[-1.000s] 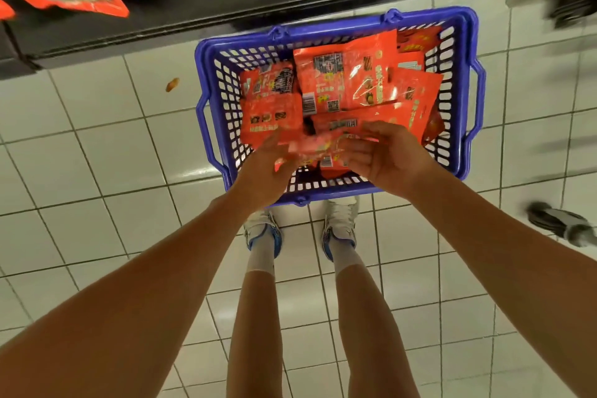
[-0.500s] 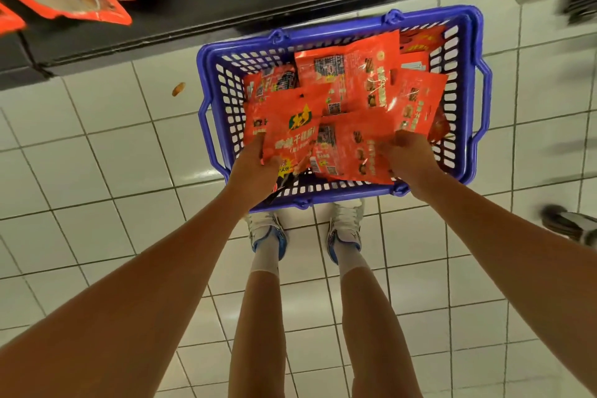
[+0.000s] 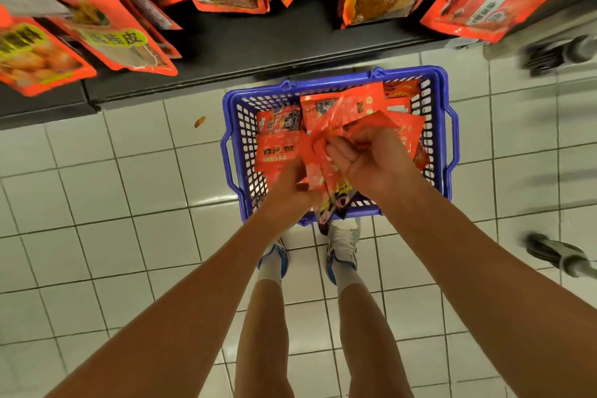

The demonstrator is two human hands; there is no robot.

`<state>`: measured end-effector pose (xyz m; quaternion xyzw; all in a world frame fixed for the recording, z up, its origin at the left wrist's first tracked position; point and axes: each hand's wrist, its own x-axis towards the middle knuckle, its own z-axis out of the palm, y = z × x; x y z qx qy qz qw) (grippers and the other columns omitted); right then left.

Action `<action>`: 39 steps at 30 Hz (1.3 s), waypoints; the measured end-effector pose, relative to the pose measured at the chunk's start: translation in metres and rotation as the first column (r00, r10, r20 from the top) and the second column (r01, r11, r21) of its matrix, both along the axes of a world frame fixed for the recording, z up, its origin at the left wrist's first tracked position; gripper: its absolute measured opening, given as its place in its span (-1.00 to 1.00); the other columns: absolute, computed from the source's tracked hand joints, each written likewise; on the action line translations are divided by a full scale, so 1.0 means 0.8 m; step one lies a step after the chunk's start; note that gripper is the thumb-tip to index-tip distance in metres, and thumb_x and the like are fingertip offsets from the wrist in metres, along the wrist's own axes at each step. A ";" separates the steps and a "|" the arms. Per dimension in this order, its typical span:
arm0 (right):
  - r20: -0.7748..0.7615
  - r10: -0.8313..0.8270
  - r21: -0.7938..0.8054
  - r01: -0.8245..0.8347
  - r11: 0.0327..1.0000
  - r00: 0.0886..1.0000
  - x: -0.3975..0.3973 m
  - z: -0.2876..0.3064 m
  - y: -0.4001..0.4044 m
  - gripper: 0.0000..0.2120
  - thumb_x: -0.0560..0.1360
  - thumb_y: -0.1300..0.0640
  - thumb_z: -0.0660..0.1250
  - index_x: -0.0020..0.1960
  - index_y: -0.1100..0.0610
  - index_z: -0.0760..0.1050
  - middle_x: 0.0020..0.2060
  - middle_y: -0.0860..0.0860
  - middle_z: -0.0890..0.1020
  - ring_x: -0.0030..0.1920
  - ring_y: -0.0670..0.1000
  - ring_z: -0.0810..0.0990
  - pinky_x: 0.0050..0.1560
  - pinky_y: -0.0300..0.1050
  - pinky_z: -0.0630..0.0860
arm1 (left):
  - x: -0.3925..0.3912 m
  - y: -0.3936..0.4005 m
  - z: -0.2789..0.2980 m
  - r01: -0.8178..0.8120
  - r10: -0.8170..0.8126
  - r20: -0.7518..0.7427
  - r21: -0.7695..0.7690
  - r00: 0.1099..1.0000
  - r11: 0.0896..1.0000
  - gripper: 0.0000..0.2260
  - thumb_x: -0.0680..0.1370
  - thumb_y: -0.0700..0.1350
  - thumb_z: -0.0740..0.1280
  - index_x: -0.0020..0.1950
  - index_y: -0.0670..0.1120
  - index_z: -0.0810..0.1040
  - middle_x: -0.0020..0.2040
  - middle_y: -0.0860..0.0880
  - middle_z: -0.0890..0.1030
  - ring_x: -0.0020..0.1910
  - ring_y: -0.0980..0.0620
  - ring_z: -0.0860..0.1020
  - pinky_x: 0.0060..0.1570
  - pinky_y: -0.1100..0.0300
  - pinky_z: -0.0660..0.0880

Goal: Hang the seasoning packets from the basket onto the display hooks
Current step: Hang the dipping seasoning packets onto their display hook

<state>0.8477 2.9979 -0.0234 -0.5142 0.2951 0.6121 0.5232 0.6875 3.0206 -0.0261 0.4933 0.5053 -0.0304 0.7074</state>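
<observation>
Two hands hold a bunch of red seasoning packets (image 3: 323, 152) over the blue basket (image 3: 441, 126), which sits on the white floor tiles (image 3: 129, 187). The right hand (image 3: 371, 161) curls its fingers around the top of the bunch, and the left hand (image 3: 290, 187) grips the bottom. The packets' long side runs from the person toward the shelf, with the dark ends pointing at the shoes.

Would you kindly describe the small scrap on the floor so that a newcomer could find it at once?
Start at the blue basket on the white tiled floor. Look to its left, towards the dark shelf base. The scrap is the lone orange-brown fleck on a bare tile.
</observation>
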 end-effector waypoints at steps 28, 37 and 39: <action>0.765 0.093 0.349 -0.532 0.772 0.637 0.053 0.565 0.066 -0.94 0.38 0.12 0.53 -0.16 0.06 0.69 -0.18 0.09 0.74 -0.21 0.07 0.70 -0.13 0.03 0.66 | -0.025 0.076 0.567 -0.442 0.364 0.310 0.239 0.878 0.865 -0.82 0.46 -0.08 0.47 -0.01 0.19 0.70 0.02 0.08 0.74 0.08 0.01 0.69 0.11 0.10 0.60; 0.843 -0.236 0.511 -0.580 0.634 0.484 -0.006 0.826 0.144 -0.94 0.35 0.09 0.53 -0.20 -0.04 0.68 -0.17 0.05 0.72 -0.14 0.12 0.65 0.01 0.25 0.62 | -0.105 0.156 0.795 -0.693 0.404 0.599 0.390 0.691 0.606 -0.77 0.31 0.17 0.52 -0.04 0.25 0.72 -0.04 0.08 0.75 -0.06 0.09 0.71 -0.09 0.16 0.63; 0.856 -0.305 0.513 -0.611 0.603 0.417 -0.028 0.876 0.161 -0.90 0.29 0.02 0.56 -0.22 -0.03 0.69 -0.17 0.09 0.72 -0.13 0.12 0.64 0.02 0.29 0.62 | -0.136 0.176 0.837 -0.721 0.369 0.653 0.415 0.661 0.555 -0.74 0.28 0.18 0.51 -0.05 0.27 0.71 -0.06 0.11 0.75 -0.09 0.14 0.71 -0.16 0.24 0.62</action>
